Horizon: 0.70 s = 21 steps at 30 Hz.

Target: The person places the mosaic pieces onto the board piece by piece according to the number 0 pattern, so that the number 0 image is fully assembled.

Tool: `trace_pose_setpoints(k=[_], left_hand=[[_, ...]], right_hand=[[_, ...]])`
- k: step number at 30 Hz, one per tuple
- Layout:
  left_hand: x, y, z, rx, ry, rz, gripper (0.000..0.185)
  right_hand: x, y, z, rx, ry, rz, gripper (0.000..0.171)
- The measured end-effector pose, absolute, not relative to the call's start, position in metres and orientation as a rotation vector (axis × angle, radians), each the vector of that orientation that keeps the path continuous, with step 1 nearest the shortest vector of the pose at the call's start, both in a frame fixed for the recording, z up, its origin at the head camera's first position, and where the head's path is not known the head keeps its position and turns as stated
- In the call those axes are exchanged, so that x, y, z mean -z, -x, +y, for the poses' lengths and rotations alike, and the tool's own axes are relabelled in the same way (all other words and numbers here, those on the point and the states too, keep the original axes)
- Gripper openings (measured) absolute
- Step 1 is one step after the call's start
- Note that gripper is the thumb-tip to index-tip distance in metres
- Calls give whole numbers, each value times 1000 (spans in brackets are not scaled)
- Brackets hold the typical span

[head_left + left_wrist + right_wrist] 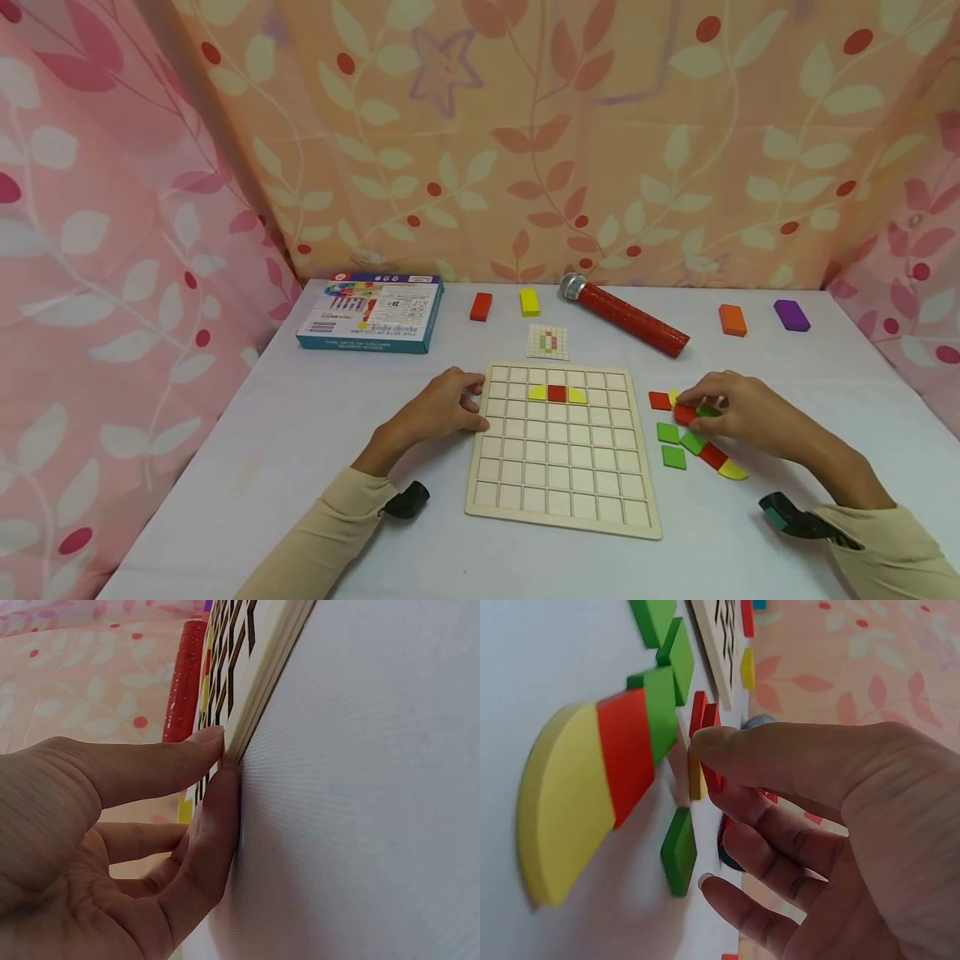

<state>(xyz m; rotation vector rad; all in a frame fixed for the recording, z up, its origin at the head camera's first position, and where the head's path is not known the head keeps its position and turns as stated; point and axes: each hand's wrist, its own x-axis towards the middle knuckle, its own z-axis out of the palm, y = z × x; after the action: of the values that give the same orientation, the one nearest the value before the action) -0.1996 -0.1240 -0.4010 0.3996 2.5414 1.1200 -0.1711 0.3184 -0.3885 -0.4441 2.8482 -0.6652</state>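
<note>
On the white table (pixel 247 450) lies the wooden grid board (pixel 562 467), with a yellow, red, yellow run already seated in its second row. My left hand (pixel 442 408) steadies the board's left edge, thumb and forefinger pinching the rim. To the right sits the pile of loose tiles (pixel 693 442), green, red and yellow. My right hand (pixel 738 412) is over them, fingertips closing on a red tile (pixel 684 413); I judge I'm mid-pick. Next I'd need to lift it clear of its neighbours and carry it to an open cell by the pattern card (pixel 547 342).
</note>
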Motion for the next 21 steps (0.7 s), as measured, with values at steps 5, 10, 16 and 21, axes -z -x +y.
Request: trace_pose_setpoints(k=[5, 10, 16, 21], left_hand=[[401, 200, -123, -1118, -390, 2537, 75], [401, 200, -124, -1114, -390, 2539, 75], [401, 200, -124, -1106, -396, 2540, 75], [403, 201, -124, -1118, -392, 2537, 75]], right_hand=[[387, 173, 302, 730, 497, 2824, 36], [383, 177, 279, 801, 545, 2784, 33], [381, 185, 250, 868, 617, 2734, 35], [384, 192, 229, 886, 658, 2695, 33]])
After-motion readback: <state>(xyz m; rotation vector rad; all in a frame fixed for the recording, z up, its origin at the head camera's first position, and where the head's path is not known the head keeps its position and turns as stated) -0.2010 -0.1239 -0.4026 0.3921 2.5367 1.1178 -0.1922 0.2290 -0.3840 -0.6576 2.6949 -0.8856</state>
